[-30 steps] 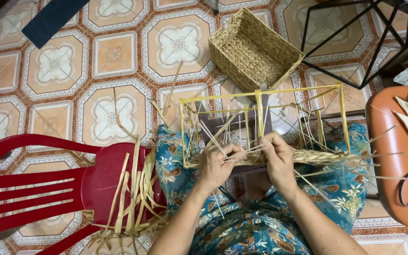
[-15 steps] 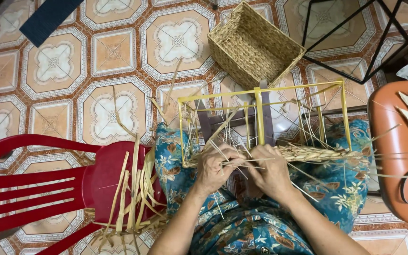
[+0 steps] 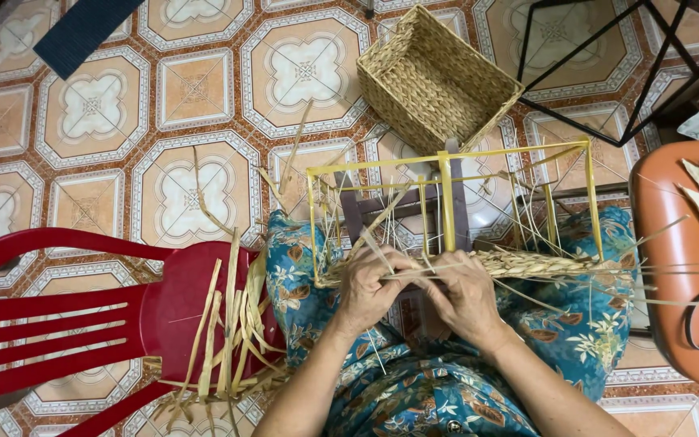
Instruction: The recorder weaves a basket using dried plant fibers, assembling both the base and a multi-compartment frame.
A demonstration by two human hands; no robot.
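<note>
Head view: on the lap, the yellow wire frame (image 3: 446, 210) carries a half-woven straw band (image 3: 527, 263) along its near rail. The left hand (image 3: 370, 291) and right hand (image 3: 467, 299) pinch straw strands (image 3: 414, 271) at the band's left end, mid-weave; the next tuck likely needs a firm pull.

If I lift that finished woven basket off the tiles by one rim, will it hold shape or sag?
The woven basket probably keeps its boxy shape: its walls stand straight, tightly plaited. It looks light for its size, being empty. Lying tilted on the floor, it may rock when nudged.
</note>
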